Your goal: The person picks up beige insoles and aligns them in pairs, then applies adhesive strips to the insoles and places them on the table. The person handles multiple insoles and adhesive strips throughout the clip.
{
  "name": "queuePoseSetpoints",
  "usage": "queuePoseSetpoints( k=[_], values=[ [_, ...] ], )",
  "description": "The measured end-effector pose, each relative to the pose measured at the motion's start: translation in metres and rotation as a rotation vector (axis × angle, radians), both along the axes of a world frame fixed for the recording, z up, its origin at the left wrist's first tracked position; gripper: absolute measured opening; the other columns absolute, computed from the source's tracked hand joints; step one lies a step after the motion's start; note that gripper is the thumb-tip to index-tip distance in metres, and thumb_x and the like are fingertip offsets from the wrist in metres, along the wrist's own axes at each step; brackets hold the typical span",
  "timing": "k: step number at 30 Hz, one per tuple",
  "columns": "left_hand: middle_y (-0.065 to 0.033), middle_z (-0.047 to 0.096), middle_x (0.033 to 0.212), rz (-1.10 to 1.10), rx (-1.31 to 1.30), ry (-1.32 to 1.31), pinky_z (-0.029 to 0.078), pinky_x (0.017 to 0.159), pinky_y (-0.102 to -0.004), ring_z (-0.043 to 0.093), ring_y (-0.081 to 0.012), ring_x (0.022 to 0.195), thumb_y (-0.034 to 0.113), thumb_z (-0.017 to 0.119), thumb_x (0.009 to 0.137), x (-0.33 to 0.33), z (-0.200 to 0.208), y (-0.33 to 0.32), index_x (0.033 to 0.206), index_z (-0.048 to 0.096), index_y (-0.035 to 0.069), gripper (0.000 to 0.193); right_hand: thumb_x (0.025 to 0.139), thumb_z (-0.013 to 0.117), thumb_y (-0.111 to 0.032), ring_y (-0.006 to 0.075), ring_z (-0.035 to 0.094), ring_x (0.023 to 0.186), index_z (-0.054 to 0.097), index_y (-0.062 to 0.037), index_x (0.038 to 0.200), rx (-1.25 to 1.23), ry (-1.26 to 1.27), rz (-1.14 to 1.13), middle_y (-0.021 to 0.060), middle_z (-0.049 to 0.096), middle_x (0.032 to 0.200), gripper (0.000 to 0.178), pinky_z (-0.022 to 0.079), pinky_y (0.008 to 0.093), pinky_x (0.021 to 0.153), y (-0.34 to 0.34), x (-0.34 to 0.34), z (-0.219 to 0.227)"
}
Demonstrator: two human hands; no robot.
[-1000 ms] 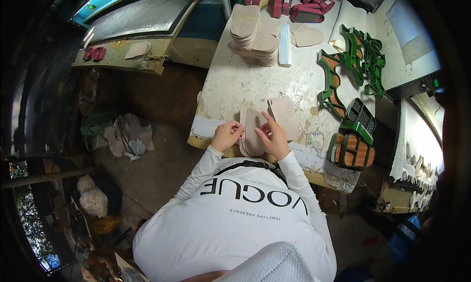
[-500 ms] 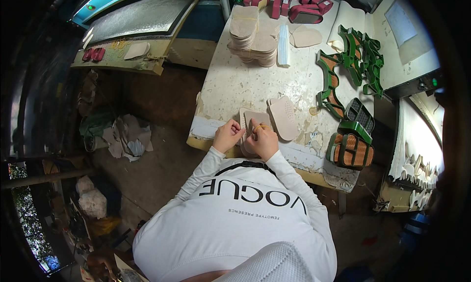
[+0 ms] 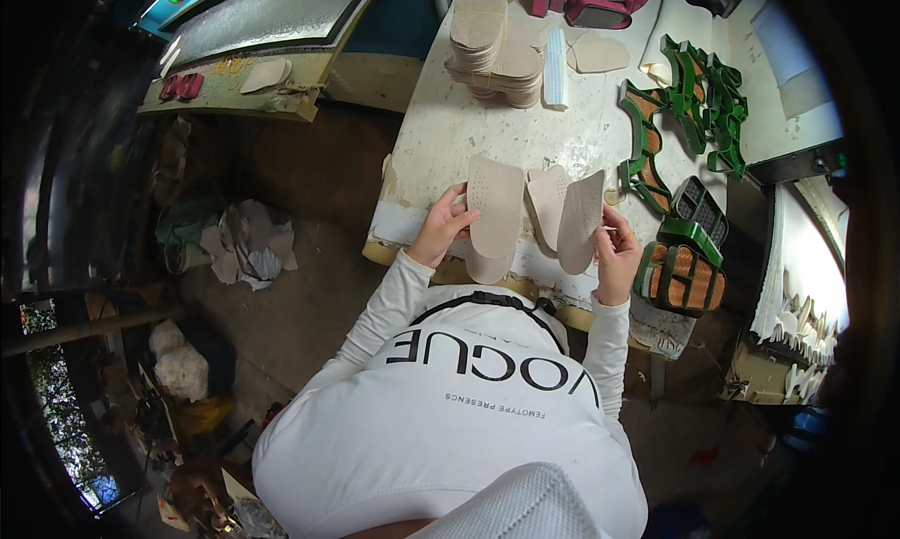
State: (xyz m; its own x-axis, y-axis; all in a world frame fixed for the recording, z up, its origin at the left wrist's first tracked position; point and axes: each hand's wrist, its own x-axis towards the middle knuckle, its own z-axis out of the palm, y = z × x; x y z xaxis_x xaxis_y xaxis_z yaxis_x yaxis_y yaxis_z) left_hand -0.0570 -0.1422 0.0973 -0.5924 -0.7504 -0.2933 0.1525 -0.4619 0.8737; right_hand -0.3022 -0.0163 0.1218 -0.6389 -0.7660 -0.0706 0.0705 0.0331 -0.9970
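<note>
At the near edge of the worktable, my left hand [image 3: 442, 227] pinches the left side of a beige insole [image 3: 496, 206] dotted with small holes. Part of another insole [image 3: 489, 265] shows beneath it. My right hand [image 3: 616, 258] grips a second beige insole [image 3: 580, 224] by its right edge, holding it tilted. A thin band, perhaps a rubber band, shows at the right hand's fingers. Between the two held insoles, more beige insole [image 3: 544, 207] lies on the table, partly covered by the right-hand one.
Stacked insoles [image 3: 478, 33], a pale blue strip [image 3: 555, 67] and a loose insole [image 3: 598, 53] lie farther back on the worktable [image 3: 431, 141]. Dark red sandals [image 3: 600, 12] sit at the far end. Green sandal parts [image 3: 689, 94] and footbeds [image 3: 682, 275] line the right side.
My hands have moved apart from the pile, the right one going rightward with an insole. The left hand has taken hold of another insole and turned it upright.
</note>
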Motion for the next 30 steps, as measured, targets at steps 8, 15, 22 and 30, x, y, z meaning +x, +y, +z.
queuePoseSetpoints(
  k=[8,15,22,30],
  values=[
    [-0.0052,0.064,0.102,-0.108,0.085,-0.003,0.052,0.072,-0.0214,0.063,-0.0070,0.082,0.011,0.052,0.092,-0.005,0.015,-0.003,0.134,0.040,0.006,0.043,0.086,0.061,-0.004,0.0043,0.053,0.071,0.059,-0.0007,0.120,-0.083,-0.265,0.190,-0.0001,0.058,0.096,0.034,0.044,0.0181,0.056,-0.013,0.022,0.003],
    [-0.0057,0.064,0.104,-0.093,0.053,0.008,0.053,0.070,-0.0217,0.063,-0.0090,0.086,0.014,0.053,0.093,-0.010,0.023,0.004,0.134,0.039,0.002,0.045,0.086,0.060,-0.002,0.0045,0.054,0.074,0.058,-0.0013,0.121,-0.084,-0.256,0.210,-0.0003,0.057,0.094,0.035,0.047,0.0182,0.058,-0.023,0.050,-0.010],
    [-0.0076,0.065,0.101,-0.120,0.056,0.008,0.052,0.074,-0.0241,0.063,-0.0106,0.089,0.014,0.053,0.093,-0.014,0.020,0.006,0.134,0.038,0.002,0.045,0.086,0.061,-0.002,0.0053,0.054,0.077,0.058,-0.0038,0.122,-0.068,-0.086,0.228,0.0012,0.057,0.096,0.036,0.047,0.0187,0.058,-0.027,0.058,-0.011],
    [-0.0113,0.062,0.112,-0.143,0.013,0.002,0.052,0.080,-0.0264,0.064,-0.0171,0.094,0.014,0.050,0.094,-0.016,0.022,0.003,0.134,0.038,0.004,0.043,0.084,0.062,-0.005,0.0076,0.055,0.068,0.062,-0.0059,0.118,0.007,0.027,0.200,0.0015,0.060,0.087,0.034,0.048,0.0214,0.057,-0.015,0.035,-0.025]
  ],
)
